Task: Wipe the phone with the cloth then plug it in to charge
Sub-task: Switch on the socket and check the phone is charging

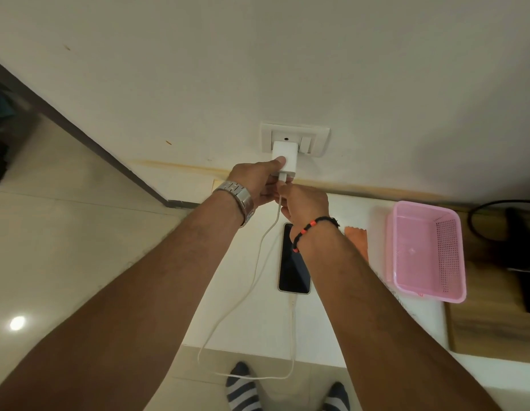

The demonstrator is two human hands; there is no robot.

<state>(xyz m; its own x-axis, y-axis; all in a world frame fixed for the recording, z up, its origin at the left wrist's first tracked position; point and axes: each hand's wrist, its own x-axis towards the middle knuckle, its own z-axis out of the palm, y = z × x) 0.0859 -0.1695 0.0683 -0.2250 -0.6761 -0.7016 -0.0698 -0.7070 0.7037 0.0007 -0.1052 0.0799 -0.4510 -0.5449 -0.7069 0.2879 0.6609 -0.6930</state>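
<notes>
Centre frame: left hand grips boxy white charger in wall socket; right hand pinches thin white cable. Glossy black phone flat on white table, cabled.

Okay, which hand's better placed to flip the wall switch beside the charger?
Probably the left hand: its thumb already rests on the charger, just beside the switch. The right hand sits lower, pinching the cable at the plug.

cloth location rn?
In the head view, the orange cloth lies flat on the white table, between the phone and the pink basket, mostly hidden behind the right forearm.
</notes>
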